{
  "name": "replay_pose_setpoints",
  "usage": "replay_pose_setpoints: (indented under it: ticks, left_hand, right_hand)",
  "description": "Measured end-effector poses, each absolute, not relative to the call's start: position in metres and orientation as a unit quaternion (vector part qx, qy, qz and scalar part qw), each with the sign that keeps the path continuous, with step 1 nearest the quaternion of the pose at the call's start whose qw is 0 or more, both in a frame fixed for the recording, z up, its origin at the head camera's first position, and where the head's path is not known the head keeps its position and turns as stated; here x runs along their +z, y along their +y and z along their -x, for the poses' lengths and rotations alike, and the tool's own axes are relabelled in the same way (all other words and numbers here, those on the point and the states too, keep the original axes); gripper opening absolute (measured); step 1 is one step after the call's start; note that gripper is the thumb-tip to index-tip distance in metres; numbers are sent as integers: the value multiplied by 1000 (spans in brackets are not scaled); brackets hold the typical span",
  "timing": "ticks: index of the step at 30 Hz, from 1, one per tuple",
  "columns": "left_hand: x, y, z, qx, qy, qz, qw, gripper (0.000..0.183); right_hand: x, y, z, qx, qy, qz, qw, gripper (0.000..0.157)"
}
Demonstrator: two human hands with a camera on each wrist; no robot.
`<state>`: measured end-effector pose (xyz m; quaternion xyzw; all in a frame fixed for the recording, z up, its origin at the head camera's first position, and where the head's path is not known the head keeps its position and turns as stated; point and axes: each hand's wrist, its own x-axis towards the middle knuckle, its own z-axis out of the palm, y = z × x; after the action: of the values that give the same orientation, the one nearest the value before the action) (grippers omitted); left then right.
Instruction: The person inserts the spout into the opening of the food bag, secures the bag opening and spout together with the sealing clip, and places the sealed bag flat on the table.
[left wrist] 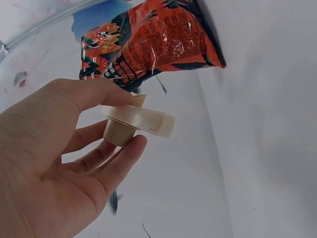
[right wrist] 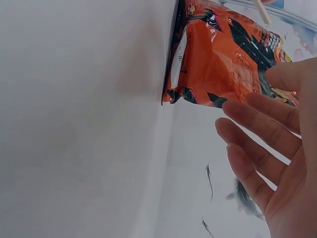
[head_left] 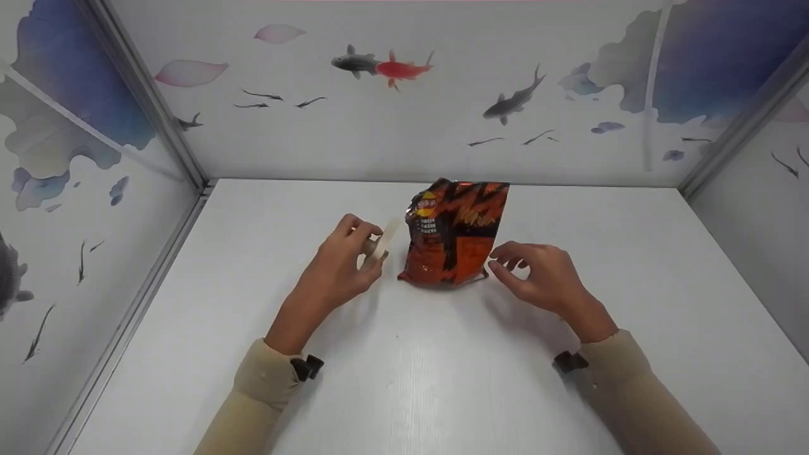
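Observation:
A red-and-black snack bag (head_left: 456,237) stands upright on the white table. To its left, my left hand (head_left: 341,262) pinches a cream plastic bag clip (left wrist: 143,120) between thumb and fingers. The clip has a long flat bar and a round, spout-like part (left wrist: 119,133); its bar points toward the bag, apart from it in the left wrist view. On the other side, my right hand (head_left: 543,275) is at the bag's lower right edge with loosely bent fingers (right wrist: 262,131). Whether those fingertips touch the bag I cannot tell.
The white tabletop (head_left: 404,379) is bounded by a back wall (head_left: 404,139) printed with fish and leaves. Similar panels with metal frame posts (head_left: 152,95) stand at left and right.

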<state>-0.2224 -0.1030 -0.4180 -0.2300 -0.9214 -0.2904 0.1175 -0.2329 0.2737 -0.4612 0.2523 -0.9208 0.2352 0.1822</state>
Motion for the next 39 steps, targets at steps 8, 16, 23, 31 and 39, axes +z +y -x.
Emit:
replay_pose_setpoints:
  ticks: [8,16,23,31,39]
  left_hand:
    - [-408,-90,215,-304,-900,272,149,40]
    - [-413,-71,210,-303,-888,313,149,40]
    - [-420,-55,207,-294,-873,359,149,43]
    - [-423,-47,206,-295,-860,390,144,42]
    - [-428,-44,205,-296,-856,400,142,42]
  right_hand:
    - [-456,269,230,243,-914,-266,189,16]
    - [-452,262,226,258,-905,-282,188,19]
    - [-449,254,220,284,-900,-274,183,35]
    - [-449,250,218,303,-885,-305,181,37]
    - [-453,248,215,315,-872,-328,177,28]
